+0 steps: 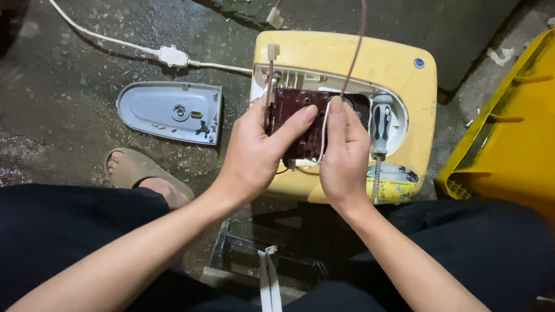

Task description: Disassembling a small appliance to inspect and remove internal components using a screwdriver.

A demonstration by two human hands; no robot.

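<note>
Head view, looking down between the knees.

Item held: dark maroon circuit board [298, 121], flat, roughly rectangular, with small holes near its top edge. It sits over the open cavity of a yellow appliance housing [394, 69], near the housing's front edge. A reddish wire [356, 41] loops up from the board and back; a white wire [324, 130] runs down its right side.

Left hand [253, 157]: fingers curled about the board's left edge, thumb laid across its face.
Right hand [344, 152]: closed on the board's right edge, fingers pointing up.

Beside the right hand: screwdriver [380, 128] with grey-and-black handle, lying in the cavity, shaft toward the person.

Surroundings: grey cover plate [170, 110] on the wet concrete floor [59, 94], left of the housing, apart from it. White cable [99, 37] runs along the floor to the housing. Sandalled foot [143, 173] below the plate. Yellow bin [545, 127] crowds the right side; open floor lies left.
</note>
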